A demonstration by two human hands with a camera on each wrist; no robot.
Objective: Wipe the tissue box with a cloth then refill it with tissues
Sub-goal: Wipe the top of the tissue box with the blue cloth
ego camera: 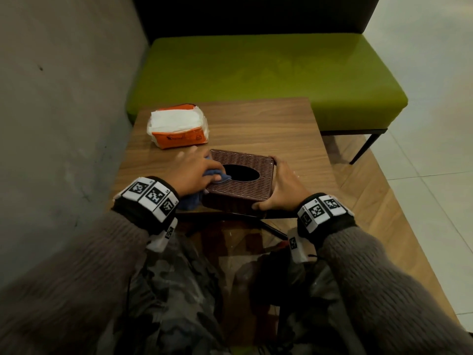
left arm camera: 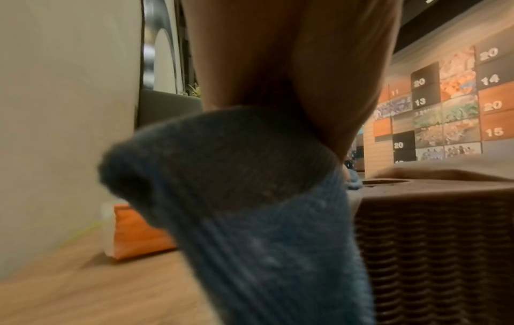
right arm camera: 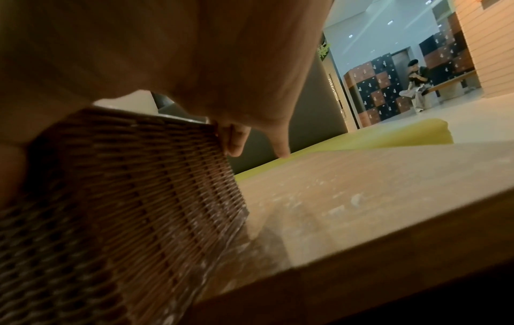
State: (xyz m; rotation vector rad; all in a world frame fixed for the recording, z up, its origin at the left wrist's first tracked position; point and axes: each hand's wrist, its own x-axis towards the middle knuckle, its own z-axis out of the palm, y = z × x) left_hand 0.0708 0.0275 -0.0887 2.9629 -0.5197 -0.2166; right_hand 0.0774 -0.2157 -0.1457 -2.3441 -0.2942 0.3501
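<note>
box (ego camera: 240, 175) on table (ego camera: 268, 124), near edge | my left hand (ego camera: 190, 170) holds cloth (ego camera: 215, 174) pressed on box top beside its opening | my right hand (ego camera: 285, 188) grips box's right side | tissues (ego camera: 176, 129) beyond, apart

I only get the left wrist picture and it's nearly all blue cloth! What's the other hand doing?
Observer: The right hand holds the tissue box by its right side.
Operator: Is the hole on top empty?
Observer: It looks dark in the head view; no tissue sticks out.
Operator: What's the orange thing?
Observer: An opened tissue pack, white tissues showing, on the table behind the left hand.
</note>
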